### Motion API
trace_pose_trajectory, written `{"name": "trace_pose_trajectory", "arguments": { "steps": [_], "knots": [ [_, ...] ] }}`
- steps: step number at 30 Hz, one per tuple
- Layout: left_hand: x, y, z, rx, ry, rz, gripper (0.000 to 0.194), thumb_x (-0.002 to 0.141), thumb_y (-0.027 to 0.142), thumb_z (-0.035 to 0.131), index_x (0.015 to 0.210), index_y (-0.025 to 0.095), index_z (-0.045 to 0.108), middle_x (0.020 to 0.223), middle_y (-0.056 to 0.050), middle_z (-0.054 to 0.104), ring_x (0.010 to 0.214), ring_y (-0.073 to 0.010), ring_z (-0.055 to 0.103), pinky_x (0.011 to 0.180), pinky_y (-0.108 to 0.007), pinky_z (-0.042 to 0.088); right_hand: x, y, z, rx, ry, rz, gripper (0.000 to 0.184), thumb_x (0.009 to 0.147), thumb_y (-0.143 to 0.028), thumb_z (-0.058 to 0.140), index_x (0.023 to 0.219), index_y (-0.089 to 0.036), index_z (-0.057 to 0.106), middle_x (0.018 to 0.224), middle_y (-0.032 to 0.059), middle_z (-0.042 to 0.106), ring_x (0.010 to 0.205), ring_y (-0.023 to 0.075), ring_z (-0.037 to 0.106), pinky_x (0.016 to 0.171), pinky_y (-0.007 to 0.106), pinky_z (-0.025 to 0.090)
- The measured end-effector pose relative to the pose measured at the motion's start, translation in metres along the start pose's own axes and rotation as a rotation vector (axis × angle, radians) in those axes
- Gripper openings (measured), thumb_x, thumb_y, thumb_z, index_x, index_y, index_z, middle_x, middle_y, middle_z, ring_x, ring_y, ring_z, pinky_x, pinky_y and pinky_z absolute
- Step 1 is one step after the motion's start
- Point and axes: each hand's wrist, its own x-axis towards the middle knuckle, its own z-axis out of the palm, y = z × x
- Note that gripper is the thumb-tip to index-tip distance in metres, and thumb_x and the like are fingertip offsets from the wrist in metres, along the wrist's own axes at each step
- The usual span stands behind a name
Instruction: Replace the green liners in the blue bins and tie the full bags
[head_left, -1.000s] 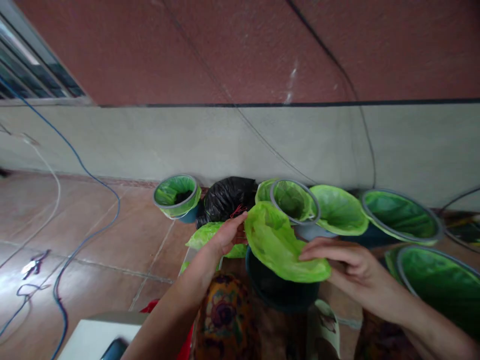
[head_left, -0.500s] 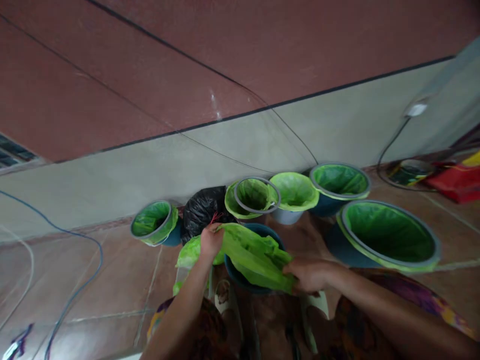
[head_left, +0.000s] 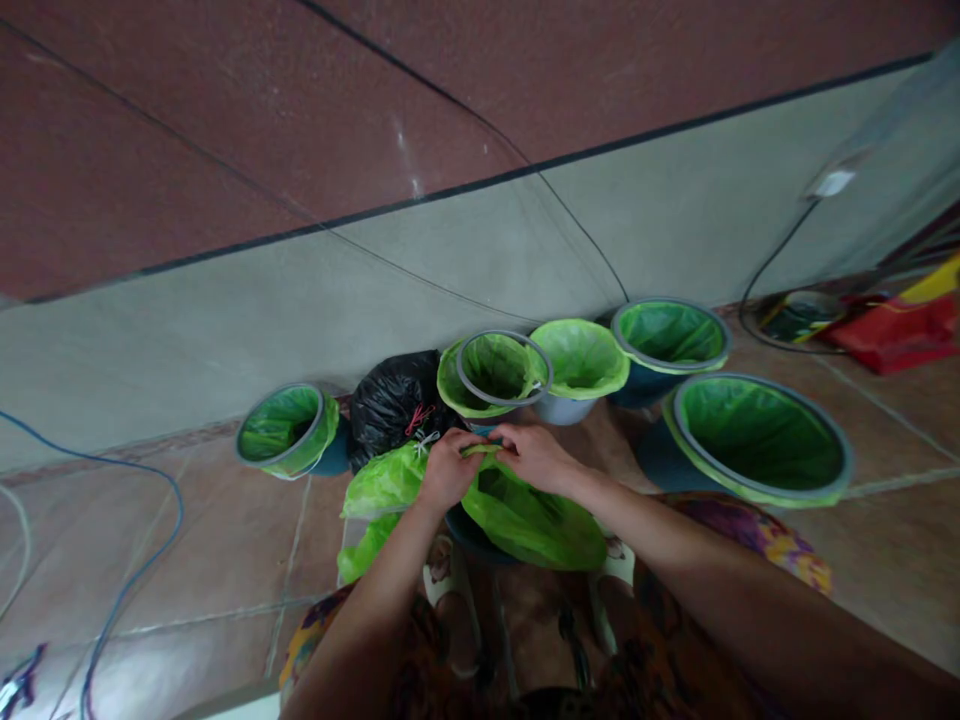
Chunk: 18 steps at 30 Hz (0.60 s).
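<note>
A green plastic bag (head_left: 536,520) hangs over a dark blue bucket (head_left: 469,530) that stands between my feet. My left hand (head_left: 451,465) pinches the bag's far edge. Close beside it, my right hand (head_left: 532,455) grips the same edge, fingers closed on the plastic. The near side of the bag droops over the bucket's front rim, hiding most of the bucket. More green bags (head_left: 386,485) lie bunched to the left of my left hand, partly covered by my forearm. A black tied bag (head_left: 394,405) with red string sits just behind them.
Several bin-liner-lined buckets stand along the wall, among them a large bucket (head_left: 688,440) at right and a small bucket (head_left: 330,450) at left. A blue hose (head_left: 161,550) crosses the tiled floor. A red dustpan-like object (head_left: 896,335) and a can (head_left: 799,315) lie far right.
My right hand has moved left and up to the bag's far edge, next to my left hand. The bag now droops toward me over the bucket. The view has shifted slightly.
</note>
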Motion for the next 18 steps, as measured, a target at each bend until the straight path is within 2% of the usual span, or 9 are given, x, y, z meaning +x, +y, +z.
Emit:
{"name": "trace_pose_trajectory", "arguments": {
  "steps": [4, 8, 10, 14, 16, 18],
  "knots": [
    [0.001, -0.006, -0.005, 0.044, -0.035, -0.070, 0.015, 0.075, 0.021, 0.065, 0.085, 0.021, 0.076, 0.088, -0.004, 0.071, 0.083, -0.0158, 0.064, 0.083, -0.027, 0.050, 0.002, 0.010, -0.002, -0.205, -0.025, 0.151, 0.022, 0.088, -0.022, 0.049, 0.094, -0.018, 0.070, 0.090, 0.0076, 0.072, 0.085, 0.0203, 0.065, 0.075, 0.027, 0.042],
    [0.001, -0.017, -0.016, -0.051, -0.213, -0.167, 0.018, 0.070, 0.029, 0.068, 0.082, 0.018, 0.076, 0.076, 0.000, 0.071, 0.073, -0.0150, 0.063, 0.070, -0.025, 0.049, 0.004, 0.027, -0.005, -0.360, -0.043, 0.312, 0.025, 0.089, -0.022, 0.045, 0.098, -0.017, 0.068, 0.096, 0.0120, 0.071, 0.091, 0.0246, 0.066, 0.075, 0.030, 0.043],
    [0.000, -0.022, -0.020, -0.142, -0.249, -0.219, 0.024, 0.069, 0.035, 0.069, 0.083, 0.017, 0.076, 0.074, 0.000, 0.071, 0.068, -0.0143, 0.062, 0.065, -0.023, 0.048, 0.004, 0.031, -0.005, -0.381, -0.040, 0.360, 0.025, 0.090, -0.024, 0.045, 0.101, -0.016, 0.066, 0.097, 0.0134, 0.071, 0.093, 0.0256, 0.066, 0.076, 0.031, 0.044],
    [0.002, -0.028, -0.020, -0.200, -0.213, -0.222, 0.031, 0.075, 0.041, 0.063, 0.084, 0.015, 0.075, 0.073, -0.001, 0.071, 0.066, -0.0134, 0.061, 0.063, -0.023, 0.046, 0.004, 0.027, -0.002, -0.342, -0.049, 0.347, 0.023, 0.090, -0.025, 0.048, 0.103, -0.015, 0.064, 0.097, 0.0135, 0.071, 0.093, 0.0239, 0.066, 0.079, 0.030, 0.044],
    [0.003, -0.029, -0.019, -0.126, -0.177, -0.180, 0.025, 0.078, 0.035, 0.061, 0.083, 0.015, 0.075, 0.074, -0.002, 0.071, 0.067, -0.0134, 0.061, 0.065, -0.023, 0.045, 0.003, 0.024, -0.001, -0.319, -0.060, 0.316, 0.021, 0.090, -0.026, 0.050, 0.102, -0.015, 0.063, 0.097, 0.0128, 0.071, 0.092, 0.0230, 0.066, 0.079, 0.029, 0.044],
    [0.004, -0.029, -0.018, 0.041, -0.100, -0.150, 0.018, 0.079, 0.026, 0.059, 0.082, 0.017, 0.074, 0.077, -0.002, 0.071, 0.071, -0.0141, 0.062, 0.070, -0.024, 0.046, 0.002, 0.023, -0.002, -0.338, -0.079, 0.305, 0.020, 0.090, -0.025, 0.050, 0.101, -0.015, 0.063, 0.096, 0.0129, 0.071, 0.093, 0.0236, 0.066, 0.078, 0.029, 0.045]
  ]
}}
